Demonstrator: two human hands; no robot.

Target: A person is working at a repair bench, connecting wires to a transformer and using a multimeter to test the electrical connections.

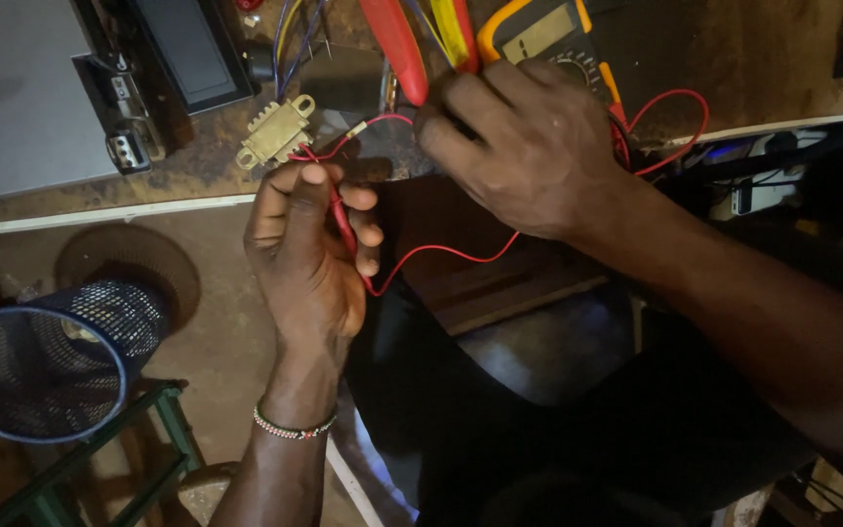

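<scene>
My left hand (312,256) is closed around a thin red test probe (344,222), its tip pointing up toward a small brass-coloured transformer (275,131) on the bench. A red lead wire (441,252) loops from that probe across to the right. My right hand (519,146) rests over the lower part of a yellow-cased multimeter (539,31), fingers curled against its dial; what the fingers grip is hidden. A red-handled tool (397,44) and a yellow-handled one (451,29) lie just above that hand.
A grey flat device (21,98) and a dark framed panel (192,49) lie on the rusty brown bench at the left. Below the bench edge stand a dark mesh basket (46,356) and a green metal stool (100,459). A white power strip (763,190) sits at the right.
</scene>
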